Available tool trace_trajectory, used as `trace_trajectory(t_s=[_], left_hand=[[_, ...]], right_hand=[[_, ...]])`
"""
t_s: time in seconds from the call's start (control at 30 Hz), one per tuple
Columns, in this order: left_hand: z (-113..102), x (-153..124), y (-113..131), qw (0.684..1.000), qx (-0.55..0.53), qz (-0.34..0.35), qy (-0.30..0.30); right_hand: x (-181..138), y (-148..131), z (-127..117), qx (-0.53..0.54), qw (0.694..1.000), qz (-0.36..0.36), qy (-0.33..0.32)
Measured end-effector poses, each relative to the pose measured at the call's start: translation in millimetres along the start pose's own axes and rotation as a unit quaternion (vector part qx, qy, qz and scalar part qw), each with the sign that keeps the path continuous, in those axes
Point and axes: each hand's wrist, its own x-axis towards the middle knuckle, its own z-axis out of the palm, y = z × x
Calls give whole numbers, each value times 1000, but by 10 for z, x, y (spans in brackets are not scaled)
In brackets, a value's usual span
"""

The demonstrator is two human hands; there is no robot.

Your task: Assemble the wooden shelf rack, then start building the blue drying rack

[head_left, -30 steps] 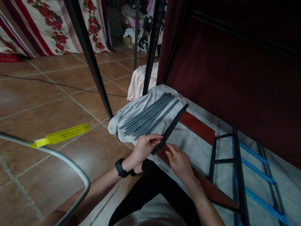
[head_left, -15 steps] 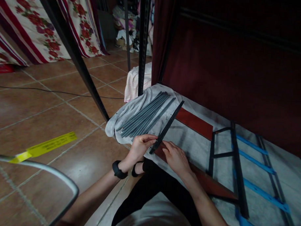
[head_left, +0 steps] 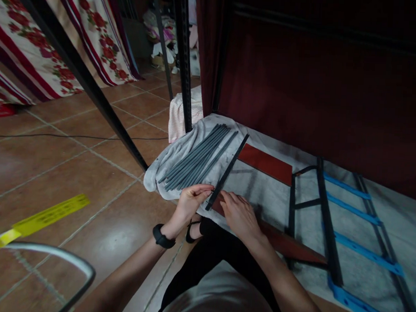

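Observation:
A slim dark metal bar (head_left: 229, 171) slants away from me over the cloth, its near end between my two hands. My left hand (head_left: 192, 202), wearing a black wristband (head_left: 164, 236), pinches at the left side of the bar; what lies between thumb and fingertips is too small to make out. From the right, my right hand (head_left: 240, 216) grips the bar near its lower end with bent fingers, partly hidden. Just left of the bar lies a bundle of grey rods (head_left: 196, 161), with one rod slightly apart from it.
A grey cloth (head_left: 261, 190) covers the low surface. On it lie red-brown boards (head_left: 266, 163), a dark frame (head_left: 329, 224) and blue slats (head_left: 368, 249). A black post (head_left: 94, 95) rises at left. A curved pale tube (head_left: 64, 255) with a yellow label crosses the lower left.
The view has shifted slightly. My right fingers have come closer against the bar, and the bar's far end sits a little lower. My left hand keeps its pinch.

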Motion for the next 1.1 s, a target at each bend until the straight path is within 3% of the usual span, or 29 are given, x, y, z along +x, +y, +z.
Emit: trace_trajectory(t_s=[0.17, 0.53, 0.73, 1.1], left_hand=[[2, -4, 48, 1000, -2, -14, 3], [20, 24, 61, 999, -7, -20, -24], [41, -4, 107, 997, -36, -69, -16], [62, -5, 106, 995, -58, -75, -15]], right_hand=[[-72, 10, 34, -23, 998, 39, 43], [-81, 28, 38, -7, 999, 48, 23], [-92, 24, 30, -10, 999, 43, 17], [-105, 28, 20, -6, 999, 33, 17]])
